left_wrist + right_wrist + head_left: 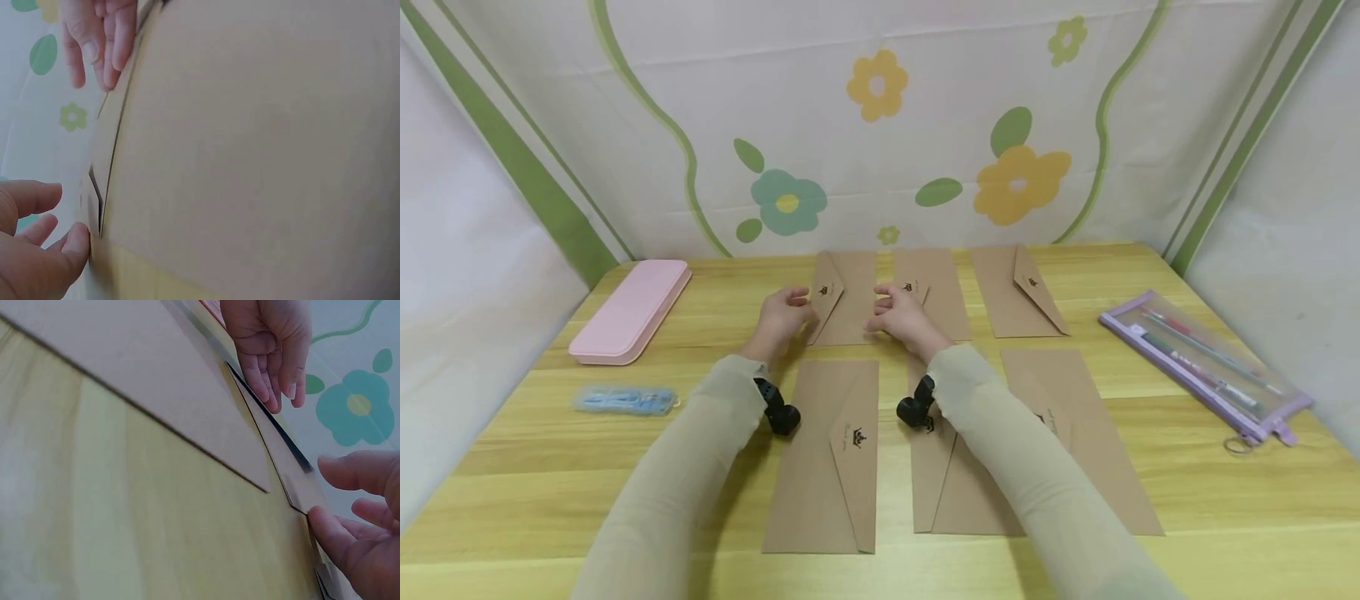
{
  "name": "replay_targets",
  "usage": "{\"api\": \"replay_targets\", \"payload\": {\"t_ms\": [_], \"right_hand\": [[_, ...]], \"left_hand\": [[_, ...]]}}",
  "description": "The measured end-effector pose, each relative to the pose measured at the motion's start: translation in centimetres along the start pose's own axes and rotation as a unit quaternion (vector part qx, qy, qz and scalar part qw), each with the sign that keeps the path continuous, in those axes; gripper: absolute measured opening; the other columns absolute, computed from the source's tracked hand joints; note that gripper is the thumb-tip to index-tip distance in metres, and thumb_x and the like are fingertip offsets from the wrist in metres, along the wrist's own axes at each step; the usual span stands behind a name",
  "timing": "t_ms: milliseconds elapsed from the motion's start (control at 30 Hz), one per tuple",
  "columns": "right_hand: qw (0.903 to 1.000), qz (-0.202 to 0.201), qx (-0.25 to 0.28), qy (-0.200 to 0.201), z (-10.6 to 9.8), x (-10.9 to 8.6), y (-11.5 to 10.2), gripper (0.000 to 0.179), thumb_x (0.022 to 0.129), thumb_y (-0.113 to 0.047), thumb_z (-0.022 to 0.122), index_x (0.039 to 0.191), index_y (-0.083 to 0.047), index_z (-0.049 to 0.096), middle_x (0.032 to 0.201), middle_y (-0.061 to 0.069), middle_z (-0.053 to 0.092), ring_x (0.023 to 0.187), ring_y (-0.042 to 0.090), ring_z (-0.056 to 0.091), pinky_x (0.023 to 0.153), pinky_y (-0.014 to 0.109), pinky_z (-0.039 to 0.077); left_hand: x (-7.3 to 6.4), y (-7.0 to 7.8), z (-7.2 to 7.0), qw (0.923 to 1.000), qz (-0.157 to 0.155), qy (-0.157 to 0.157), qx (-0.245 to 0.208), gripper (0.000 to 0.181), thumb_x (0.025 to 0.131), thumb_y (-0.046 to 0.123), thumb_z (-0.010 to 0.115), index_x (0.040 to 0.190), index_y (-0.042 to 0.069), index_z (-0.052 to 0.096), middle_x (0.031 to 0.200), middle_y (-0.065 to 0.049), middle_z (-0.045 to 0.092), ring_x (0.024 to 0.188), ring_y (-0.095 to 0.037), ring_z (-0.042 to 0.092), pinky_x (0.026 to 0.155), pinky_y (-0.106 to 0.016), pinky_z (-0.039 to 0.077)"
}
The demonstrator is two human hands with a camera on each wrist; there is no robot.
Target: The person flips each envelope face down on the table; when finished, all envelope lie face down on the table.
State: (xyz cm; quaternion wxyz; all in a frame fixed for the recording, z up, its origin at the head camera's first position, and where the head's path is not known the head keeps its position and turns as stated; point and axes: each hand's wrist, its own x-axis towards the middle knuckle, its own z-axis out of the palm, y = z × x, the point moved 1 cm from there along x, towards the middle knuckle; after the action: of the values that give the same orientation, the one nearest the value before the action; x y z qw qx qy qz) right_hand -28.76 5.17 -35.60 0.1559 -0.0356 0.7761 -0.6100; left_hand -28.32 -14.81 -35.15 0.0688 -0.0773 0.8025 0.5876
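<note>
A brown paper envelope (pixel 856 308) with a crown print on its flap lies at the left of the back row, between the two hands. My left hand (pixel 786 319) is at its left edge, fingers loosely bent and thumb apart in the left wrist view. At its right edge is my right hand (pixel 904 318), overlapping the middle back envelope (pixel 946 292); in the right wrist view a fingertip (pixel 320 519) is right at the envelope's edge. Neither hand grips anything. A front-row envelope (pixel 820 450) lies nearest below the left hand.
Another envelope (pixel 1000 292) lies back right. Two front envelopes, one middle (pixel 977 500) and one right (pixel 1105 433), are partly under the right forearm. A pink case (pixel 631 310) and small blue packet (pixel 627 400) are left; a purple-edged pencil pouch (pixel 1206 358) is right.
</note>
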Motion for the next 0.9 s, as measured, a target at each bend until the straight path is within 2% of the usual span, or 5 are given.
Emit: {"api": "replay_targets", "payload": {"t_ms": [300,567,700,900], "right_hand": [[0.9998,0.012,0.011,-0.013,0.0,0.4,-0.1,0.074,0.078,0.007,0.066,0.142,-0.006,0.031,0.142,0.016,0.038,0.132,0.027,0.036,0.104,0.034,0.038],[0.9998,0.003,-0.007,-0.018,0.3,0.5,-0.1,0.072,0.078,0.006,0.067,0.141,-0.004,0.033,0.141,0.016,0.040,0.130,0.027,0.038,0.104,0.034,0.037],[0.9996,-0.002,-0.014,-0.023,0.6,0.5,-0.2,0.071,0.078,0.005,0.067,0.141,-0.004,0.033,0.141,0.016,0.040,0.130,0.027,0.038,0.103,0.034,0.038],[0.9994,-0.006,-0.002,-0.035,1.4,0.6,-0.5,0.072,0.078,0.005,0.066,0.141,-0.003,0.033,0.141,0.017,0.039,0.131,0.028,0.037,0.103,0.034,0.038]], "left_hand": [[0.2,-0.1,0.1,0.9961,-0.021,0.009,-0.085,0.053,0.087,-0.004,0.053,0.138,0.003,0.040,0.140,-0.018,0.039,0.122,-0.029,0.044,0.101,-0.035,0.040],[0.4,-0.5,-0.2,0.9933,-0.022,0.028,-0.110,0.051,0.086,-0.006,0.053,0.135,0.003,0.044,0.137,-0.017,0.045,0.120,-0.024,0.046,0.101,-0.032,0.040],[0.5,-0.7,-0.5,0.9913,-0.020,0.046,-0.121,0.048,0.084,-0.008,0.054,0.131,0.002,0.049,0.131,-0.013,0.050,0.107,-0.016,0.050,0.091,-0.025,0.045],[0.6,-0.9,-1.5,0.9877,-0.014,0.070,-0.139,0.039,0.088,-0.004,0.054,0.127,-0.002,0.051,0.116,-0.007,0.055,0.088,-0.009,0.052,0.075,-0.017,0.045]]}}
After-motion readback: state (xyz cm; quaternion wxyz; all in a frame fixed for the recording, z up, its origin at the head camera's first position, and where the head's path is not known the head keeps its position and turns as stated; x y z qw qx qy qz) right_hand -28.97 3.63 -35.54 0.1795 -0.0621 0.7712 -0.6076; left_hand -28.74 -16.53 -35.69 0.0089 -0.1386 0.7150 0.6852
